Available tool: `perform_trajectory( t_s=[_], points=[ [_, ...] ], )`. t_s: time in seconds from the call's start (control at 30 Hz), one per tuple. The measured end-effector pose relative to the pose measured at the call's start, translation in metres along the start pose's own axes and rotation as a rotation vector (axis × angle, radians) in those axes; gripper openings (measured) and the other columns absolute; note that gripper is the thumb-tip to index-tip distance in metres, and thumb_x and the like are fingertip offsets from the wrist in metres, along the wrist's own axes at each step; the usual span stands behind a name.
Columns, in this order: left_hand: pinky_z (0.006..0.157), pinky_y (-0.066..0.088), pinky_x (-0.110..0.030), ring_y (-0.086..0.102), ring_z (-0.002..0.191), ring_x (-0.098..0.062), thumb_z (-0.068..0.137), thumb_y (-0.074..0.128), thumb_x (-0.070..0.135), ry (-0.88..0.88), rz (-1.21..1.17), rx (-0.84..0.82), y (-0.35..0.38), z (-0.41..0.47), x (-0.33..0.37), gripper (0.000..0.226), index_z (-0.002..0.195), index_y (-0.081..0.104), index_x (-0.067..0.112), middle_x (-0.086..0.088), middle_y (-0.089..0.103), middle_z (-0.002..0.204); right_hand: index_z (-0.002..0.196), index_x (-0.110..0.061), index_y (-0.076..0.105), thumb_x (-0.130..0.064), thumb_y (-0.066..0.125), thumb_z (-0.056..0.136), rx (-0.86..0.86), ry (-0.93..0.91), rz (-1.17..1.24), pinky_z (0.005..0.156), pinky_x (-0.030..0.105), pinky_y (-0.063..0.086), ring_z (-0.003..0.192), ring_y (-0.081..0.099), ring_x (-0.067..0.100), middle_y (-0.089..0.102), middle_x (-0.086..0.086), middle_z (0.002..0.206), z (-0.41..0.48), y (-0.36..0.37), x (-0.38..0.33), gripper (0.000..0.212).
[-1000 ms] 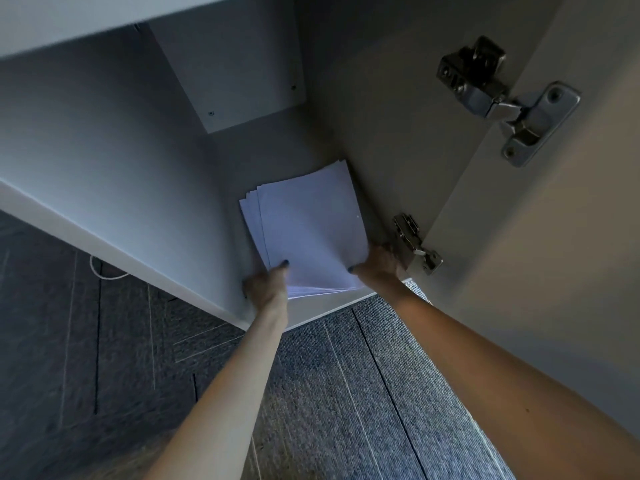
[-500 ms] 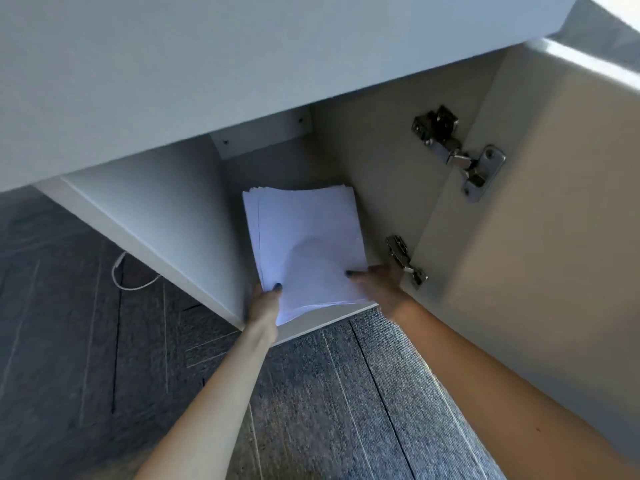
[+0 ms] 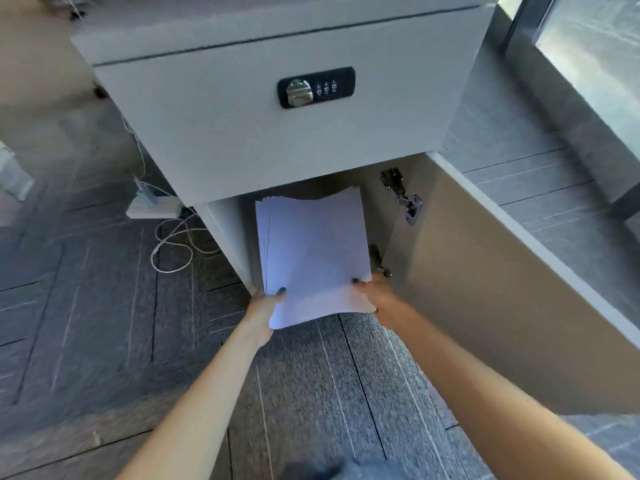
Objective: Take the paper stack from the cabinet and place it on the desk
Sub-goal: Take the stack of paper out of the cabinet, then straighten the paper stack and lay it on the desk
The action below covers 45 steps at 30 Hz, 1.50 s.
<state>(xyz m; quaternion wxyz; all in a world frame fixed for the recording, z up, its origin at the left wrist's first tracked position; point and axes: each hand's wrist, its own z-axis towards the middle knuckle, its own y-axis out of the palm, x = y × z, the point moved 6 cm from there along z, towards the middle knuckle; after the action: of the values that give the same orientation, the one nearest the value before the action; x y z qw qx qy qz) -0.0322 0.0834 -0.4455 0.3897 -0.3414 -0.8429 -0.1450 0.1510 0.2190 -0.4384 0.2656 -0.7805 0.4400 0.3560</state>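
A white paper stack (image 3: 313, 251) is held tilted at the mouth of the open lower compartment of a grey cabinet (image 3: 270, 133). Its near edge hangs out over the carpet; its far edge is still under the drawer front. My left hand (image 3: 265, 308) grips the stack's near left corner, thumb on top. My right hand (image 3: 375, 294) grips the near right corner, thumb on top too. The compartment floor is hidden behind the sheets.
The cabinet door (image 3: 502, 289) stands open to the right, with two metal hinges (image 3: 403, 197) near the stack. A drawer front with a combination lock (image 3: 316, 87) is above. A power strip (image 3: 152, 206) and white cable (image 3: 173, 247) lie on the carpet at left. A window (image 3: 595, 46) is at right.
The stack has been lifted off the compartment floor and drawn outward toward me, both hands still on it. My view has risen and pulled back, so the drawer front and lock now show.
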Motion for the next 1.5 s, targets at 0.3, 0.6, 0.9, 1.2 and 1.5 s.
perform_trajectory(
  t_s=[0.3,0.6,0.9,1.2,1.5],
  points=[
    [0.107,0.043,-0.048,0.054,0.125,-0.033,0.089,0.062,0.002,-0.161,0.091,-0.087,-0.04,-0.187,0.031,0.058,0.143,0.044,0.016,-0.01,0.055,0.14,0.129,-0.003,0.055,-0.004,0.057,0.089,0.031,0.189,0.046,0.101,0.052,0.046,0.113,0.06,0.036,0.063,0.017,0.122,-0.213,-0.031,-0.032,0.04],
    [0.109,0.04,-0.046,0.053,0.126,-0.032,0.09,0.058,-0.003,-0.193,0.069,-0.127,-0.072,-0.399,0.092,0.049,0.137,0.048,0.01,-0.01,0.058,0.134,0.119,0.001,0.059,-0.002,0.055,0.091,0.011,0.195,0.091,0.072,0.034,0.051,0.089,0.058,0.027,0.063,0.012,0.105,-0.422,-0.058,-0.092,0.029],
    [0.077,0.052,-0.027,0.061,0.106,-0.023,0.089,0.062,0.002,-0.016,0.023,-0.131,-0.116,-0.519,0.209,0.044,0.131,0.052,0.014,-0.005,0.064,0.124,0.115,-0.008,0.06,-0.009,0.052,0.095,-0.028,0.01,0.203,0.07,0.024,0.049,0.094,0.059,0.022,0.064,0.007,0.109,-0.543,-0.038,-0.198,0.022],
    [0.086,0.053,-0.034,0.063,0.114,-0.027,0.073,0.072,-0.005,0.167,0.018,-0.271,-0.146,-0.541,0.366,0.058,0.127,0.057,0.009,-0.008,0.068,0.122,0.102,0.004,0.066,-0.003,0.062,0.085,-0.133,-0.175,0.109,0.077,0.035,0.051,0.083,0.06,0.025,0.066,0.009,0.092,-0.536,-0.008,-0.362,0.019],
    [0.104,0.044,-0.044,0.062,0.119,-0.024,0.09,0.06,0.014,0.286,-0.146,-0.254,-0.16,-0.501,0.524,0.041,0.13,0.058,0.012,-0.005,0.067,0.127,0.098,-0.002,0.065,-0.005,0.063,0.087,-0.283,-0.319,0.084,0.062,0.024,0.049,0.074,0.058,0.021,0.065,0.007,0.087,-0.463,0.044,-0.522,0.012]
  ],
)
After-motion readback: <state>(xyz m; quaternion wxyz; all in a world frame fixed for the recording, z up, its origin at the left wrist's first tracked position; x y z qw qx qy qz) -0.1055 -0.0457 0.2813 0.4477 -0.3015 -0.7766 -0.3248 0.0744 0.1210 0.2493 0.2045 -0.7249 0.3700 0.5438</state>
